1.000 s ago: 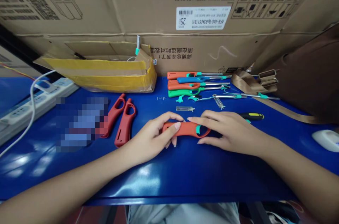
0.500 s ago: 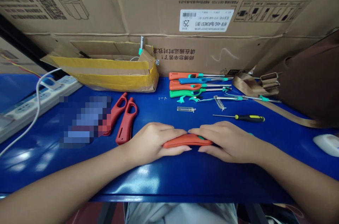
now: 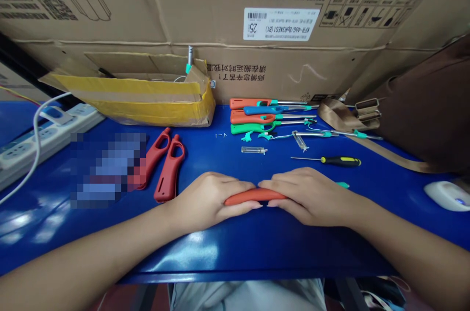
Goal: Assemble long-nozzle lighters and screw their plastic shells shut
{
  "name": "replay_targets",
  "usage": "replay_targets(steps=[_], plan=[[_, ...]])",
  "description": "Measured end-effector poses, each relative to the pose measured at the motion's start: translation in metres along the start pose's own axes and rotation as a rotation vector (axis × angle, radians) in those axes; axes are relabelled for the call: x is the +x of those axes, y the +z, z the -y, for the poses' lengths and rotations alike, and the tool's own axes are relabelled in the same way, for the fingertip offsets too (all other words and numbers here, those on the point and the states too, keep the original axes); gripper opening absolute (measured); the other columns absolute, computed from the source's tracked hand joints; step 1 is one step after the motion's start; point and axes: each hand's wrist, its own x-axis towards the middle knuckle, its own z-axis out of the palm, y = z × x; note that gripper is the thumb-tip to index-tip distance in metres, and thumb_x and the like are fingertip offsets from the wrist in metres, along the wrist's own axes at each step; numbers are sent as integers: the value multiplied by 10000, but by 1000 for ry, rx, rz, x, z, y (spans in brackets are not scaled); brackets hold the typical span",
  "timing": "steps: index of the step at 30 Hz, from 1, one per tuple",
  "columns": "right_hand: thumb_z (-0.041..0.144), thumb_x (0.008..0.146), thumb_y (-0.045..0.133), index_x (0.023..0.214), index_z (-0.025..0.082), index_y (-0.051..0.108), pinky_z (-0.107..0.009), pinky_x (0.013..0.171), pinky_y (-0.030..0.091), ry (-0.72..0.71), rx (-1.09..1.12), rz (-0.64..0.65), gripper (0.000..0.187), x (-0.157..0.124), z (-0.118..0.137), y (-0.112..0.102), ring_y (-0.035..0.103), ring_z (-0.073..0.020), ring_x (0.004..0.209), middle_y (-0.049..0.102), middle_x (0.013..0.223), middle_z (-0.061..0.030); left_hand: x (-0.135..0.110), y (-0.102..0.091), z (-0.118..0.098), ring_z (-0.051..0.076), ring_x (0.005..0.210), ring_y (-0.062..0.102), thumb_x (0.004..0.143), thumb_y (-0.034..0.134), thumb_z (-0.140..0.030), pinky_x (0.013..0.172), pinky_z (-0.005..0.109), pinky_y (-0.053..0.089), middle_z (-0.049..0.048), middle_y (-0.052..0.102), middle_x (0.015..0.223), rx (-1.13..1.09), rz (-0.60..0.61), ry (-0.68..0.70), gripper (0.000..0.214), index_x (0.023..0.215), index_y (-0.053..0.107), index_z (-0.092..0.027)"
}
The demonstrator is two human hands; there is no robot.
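Observation:
Above the front part of the blue table (image 3: 235,247), an orange-red lighter handle (image 3: 253,196) lies crosswise between my two hands. My left hand (image 3: 215,199) is closed on its left end, and my right hand (image 3: 310,197) is closed on the right end. Thumbs press the near side and fingers the far side; the handle's right end is hidden in the right hand. Left of my hands lie two red handle shells (image 3: 169,169). Beyond my fingers are a clear fuel tube (image 3: 253,150) and a yellow-black screwdriver (image 3: 341,160).
Several assembled lighters (image 3: 253,116) lie at the back. A yellow-taped carton (image 3: 147,107) stands at back left, beside a white power strip (image 3: 47,130). A brown strap (image 3: 396,156) and a white mouse (image 3: 448,196) are on the right. Large cardboard (image 3: 183,2) rises behind.
The right hand has closed further over the handle, and the green piece seen at its right end is now hidden. The whole view has shifted slightly, so things sit further left.

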Motion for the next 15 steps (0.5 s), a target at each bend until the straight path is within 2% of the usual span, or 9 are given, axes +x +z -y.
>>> replay_targets(steps=[5, 9, 11, 15], plan=[[414, 1083, 382, 1225, 182, 660, -347, 798, 536, 31, -33, -8, 389, 2, -5, -1, 724, -215, 918, 763, 1066, -65, 1, 0, 3, 185, 890, 731, 1034, 535, -439, 786, 272, 534, 49, 759, 1066, 66, -19, -62, 359, 1299, 650, -226], [456, 1073, 396, 1071, 189, 700, -346, 751, 506, 28, -99, -5, 405, 5, -7, 3, 694, -208, 821, 740, 925, -42, 3, 0, 5, 207, 1000, 694, 1023, 558, -425, 860, 308, 535, 64, 707, 1143, 141, -24, -67, 426, 1382, 581, -197], [475, 1073, 380, 1038, 184, 706, -349, 730, 496, 17, -105, 0, 439, 7, -4, 6, 687, -213, 815, 736, 907, -46, 3, 1, 5, 209, 1002, 679, 1005, 583, -452, 860, 310, 527, 57, 698, 1131, 134, 5, -58, 425, 1341, 605, -194], [447, 1087, 338, 1126, 184, 695, -374, 776, 506, 56, -105, 8, 444, 9, 3, 7, 696, -223, 868, 751, 977, -60, 4, 2, 1, 181, 914, 657, 1046, 508, -426, 812, 290, 498, 28, 698, 1003, 90, 41, -66, 313, 1191, 681, -209]])
